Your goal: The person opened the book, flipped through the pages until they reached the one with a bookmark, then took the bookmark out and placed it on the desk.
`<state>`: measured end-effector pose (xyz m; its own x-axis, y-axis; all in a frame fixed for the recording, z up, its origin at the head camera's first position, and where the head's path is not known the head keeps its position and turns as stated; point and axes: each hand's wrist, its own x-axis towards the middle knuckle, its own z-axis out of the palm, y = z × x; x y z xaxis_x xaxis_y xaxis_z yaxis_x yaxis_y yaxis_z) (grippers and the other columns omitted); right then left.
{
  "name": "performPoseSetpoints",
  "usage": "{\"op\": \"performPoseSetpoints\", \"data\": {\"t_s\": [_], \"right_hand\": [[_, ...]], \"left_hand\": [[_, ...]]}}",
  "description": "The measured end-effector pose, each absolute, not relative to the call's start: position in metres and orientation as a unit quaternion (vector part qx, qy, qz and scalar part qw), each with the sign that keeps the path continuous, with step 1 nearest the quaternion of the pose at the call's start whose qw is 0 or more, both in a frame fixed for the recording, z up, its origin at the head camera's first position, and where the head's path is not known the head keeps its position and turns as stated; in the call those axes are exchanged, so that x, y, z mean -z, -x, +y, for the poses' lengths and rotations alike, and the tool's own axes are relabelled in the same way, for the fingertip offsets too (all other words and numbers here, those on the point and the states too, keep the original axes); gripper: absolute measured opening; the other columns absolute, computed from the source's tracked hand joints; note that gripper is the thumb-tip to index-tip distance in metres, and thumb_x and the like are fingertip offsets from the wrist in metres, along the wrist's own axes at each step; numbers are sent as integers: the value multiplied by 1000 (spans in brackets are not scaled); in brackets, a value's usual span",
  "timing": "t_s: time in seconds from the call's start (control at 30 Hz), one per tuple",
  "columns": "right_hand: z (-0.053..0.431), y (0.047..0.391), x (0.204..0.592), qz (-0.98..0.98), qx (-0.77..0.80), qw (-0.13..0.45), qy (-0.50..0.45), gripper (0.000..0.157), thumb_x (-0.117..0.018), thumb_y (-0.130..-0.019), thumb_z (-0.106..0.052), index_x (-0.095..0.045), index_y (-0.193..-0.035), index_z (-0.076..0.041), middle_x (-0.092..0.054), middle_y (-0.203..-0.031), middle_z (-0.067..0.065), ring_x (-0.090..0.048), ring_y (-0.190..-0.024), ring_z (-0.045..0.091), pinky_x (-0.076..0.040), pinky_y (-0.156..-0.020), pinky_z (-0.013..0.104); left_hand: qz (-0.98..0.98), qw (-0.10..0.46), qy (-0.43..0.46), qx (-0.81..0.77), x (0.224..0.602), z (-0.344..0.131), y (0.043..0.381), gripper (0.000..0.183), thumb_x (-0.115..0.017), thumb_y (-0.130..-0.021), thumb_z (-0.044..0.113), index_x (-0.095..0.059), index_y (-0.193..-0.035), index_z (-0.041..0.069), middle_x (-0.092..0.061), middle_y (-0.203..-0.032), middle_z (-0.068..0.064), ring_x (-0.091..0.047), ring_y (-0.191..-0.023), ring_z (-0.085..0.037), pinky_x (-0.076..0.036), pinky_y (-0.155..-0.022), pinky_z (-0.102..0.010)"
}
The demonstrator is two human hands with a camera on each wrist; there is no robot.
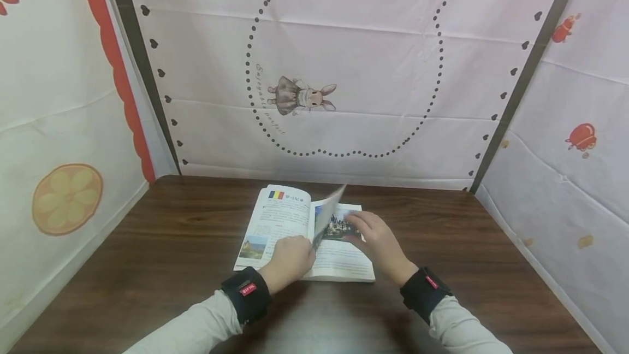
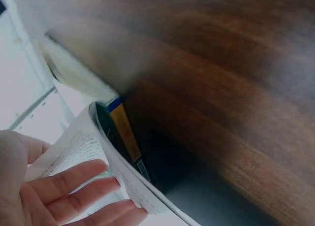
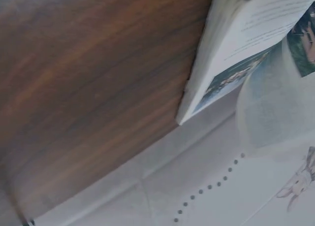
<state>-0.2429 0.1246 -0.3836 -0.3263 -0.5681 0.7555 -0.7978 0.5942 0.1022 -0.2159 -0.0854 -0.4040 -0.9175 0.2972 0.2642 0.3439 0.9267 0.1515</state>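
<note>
A paperback book [image 1: 341,264] lies spread on the wooden table, with text and photos on its pages. One loose-standing page [image 1: 328,213] rises near the spine, and it shows curved in the right wrist view. My left hand [image 1: 292,257] grips the lower part of the left-hand pages [image 1: 282,214] beside the spine. In the left wrist view its fingers [image 2: 74,186] lie bent against a printed, curling page [image 2: 81,147]. My right hand [image 1: 380,242] hovers over the right-hand page, its fingers loosely spread beside the raised page; the right wrist view does not show this hand.
The brown table [image 1: 172,245] extends around the book. White printed cloth [image 1: 368,70] hangs behind it, with more cloth panels at the left [image 1: 64,113] and right [image 1: 580,179]. Both wrists wear black straps [image 1: 425,295].
</note>
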Motion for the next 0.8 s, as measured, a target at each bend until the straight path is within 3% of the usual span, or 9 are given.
{"op": "performPoseSetpoints", "data": {"t_s": [0.1, 0.27, 0.33, 0.4, 0.47, 0.5, 0.6, 0.7, 0.8], "right_hand": [[129, 241, 386, -854, -180, 316, -373, 45, -82, -69, -18, -65, -109, -3, -67, -102, 9, -65, -97, 21, -54, -84, 33], [138, 240, 394, -935, -189, 107, -281, 36, -73, -80, -27, -67, -107, -4, -69, -103, 9, -65, -98, 23, -53, -85, 39], [142, 241, 399, -946, -184, 41, -264, 38, -72, -81, -28, -67, -108, -2, -70, -104, 12, -65, -99, 25, -52, -86, 41], [146, 240, 403, -948, -176, -4, -265, 43, -74, -80, -28, -65, -111, 0, -69, -105, 12, -65, -98, 26, -51, -86, 43], [149, 239, 405, -946, -163, -30, -278, 50, -75, -77, -30, -63, -114, 2, -68, -107, 14, -64, -98, 26, -51, -86, 43], [150, 239, 406, -946, -154, -39, -284, 54, -76, -76, -32, -62, -116, 2, -67, -109, 14, -63, -99, 26, -50, -87, 44], [151, 240, 408, -945, -129, -50, -295, 64, -79, -72, -34, -60, -120, 3, -65, -116, 16, -61, -104, 28, -49, -91, 44], [149, 241, 408, -948, -114, -55, -292, 68, -81, -69, -37, -60, -121, 2, -63, -121, 17, -60, -112, 30, -47, -96, 45], [148, 239, 410, -948, -105, -57, -295, 69, -82, -68, -37, -60, -120, 2, -64, -121, 18, -60, -112, 31, -47, -95, 45]], "left_hand": [[-970, 101, 120, 185, 397, -92, 219, 25, -57, -88, 18, -59, -67, 4, -48, -52, -1, -43, -43, -11, -30, -41, -22], [-936, 94, 39, 338, 392, -110, 222, 31, -58, -89, 20, -63, -95, -9, -62, -67, -11, -49, -48, -12, -32, -41, -22], [-924, 101, 31, 368, 391, -116, 222, 36, -58, -89, 19, -60, -107, -12, -67, -77, -16, -58, -54, -16, -40, -44, -26], [-918, 119, 36, 377, 390, -122, 221, 39, -58, -89, 16, -57, -116, -13, -69, -91, -23, -68, -71, -26, -52, -56, -34], [-918, 142, 44, 366, 388, -127, 219, 44, -59, -88, 11, -51, -125, -11, -67, -103, -27, -68, -89, -35, -55, -72, -43], [-920, 155, 51, 356, 387, -129, 218, 48, -60, -87, 9, -47, -130, -9, -67, -101, -28, -67, -89, -37, -54, -73, -45], [-933, 184, 74, 302, 387, -135, 216, 58, -60, -85, 3, -38, -139, -2, -67, -88, -25, -66, -73, -32, -52, -62, -39], [-953, 188, 98, 219, 391, -137, 216, 63, -60, -83, -1, -36, -141, 6, -61, -74, -11, -54, -59, -18, -40, -50, -28], [-967, 188, 116, 125, 398, -137, 216, 66, -63, -81, -1, -37, -140, 12, -56, -80, -10, -51, -66, -19, -40, -52, -29]]}}
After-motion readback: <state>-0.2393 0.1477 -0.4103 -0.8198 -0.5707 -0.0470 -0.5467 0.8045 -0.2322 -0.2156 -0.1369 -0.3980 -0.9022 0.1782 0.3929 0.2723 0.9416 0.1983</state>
